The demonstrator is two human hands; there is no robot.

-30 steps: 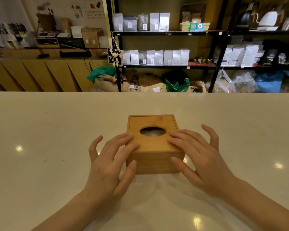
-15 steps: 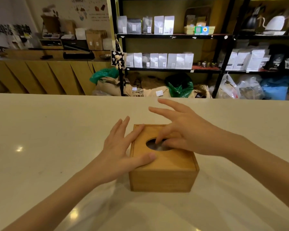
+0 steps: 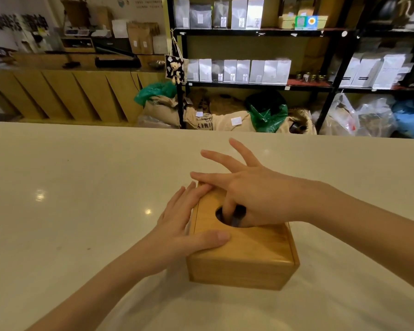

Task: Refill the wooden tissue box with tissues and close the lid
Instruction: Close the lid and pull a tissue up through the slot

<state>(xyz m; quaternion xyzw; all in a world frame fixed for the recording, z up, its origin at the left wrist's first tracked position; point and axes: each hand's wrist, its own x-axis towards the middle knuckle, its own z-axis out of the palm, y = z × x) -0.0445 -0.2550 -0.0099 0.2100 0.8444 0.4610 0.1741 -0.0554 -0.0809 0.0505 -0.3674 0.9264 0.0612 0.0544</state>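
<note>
Wooden tissue box (image 3: 243,254) on a pale glossy counter (image 3: 81,187), near the centre and slightly to the right, lid (image 3: 246,242) closed flat over the top, oval opening (image 3: 221,216) facing up. Left hand (image 3: 181,229) laid against the left side of the box: fingers spread loosely along the left edge, thumb pressed flat on the near left part of the lid, nothing enclosed in it. Right hand (image 3: 251,194) reaching in from the right, over the far half of the lid; index finger and thumb dipped into the oval opening, remaining fingers fanned wide and raised above the far edge of the box. Whether the dipped fingertips pinch anything inside the dark opening: cannot tell. No tissue visible above the lid. Both forearms bare, entering from the near edge, the left from the lower left and the right from the right. Small ceiling-light reflections on the counter left of the box. Beyond the far edge of the counter: black metal shelving (image 3: 261,32) carrying rows of grey and white pouches (image 3: 239,70), with sacks and a green bag (image 3: 268,113) on the floor beneath; further left, a wood-panelled cabinet front (image 3: 65,94).
</note>
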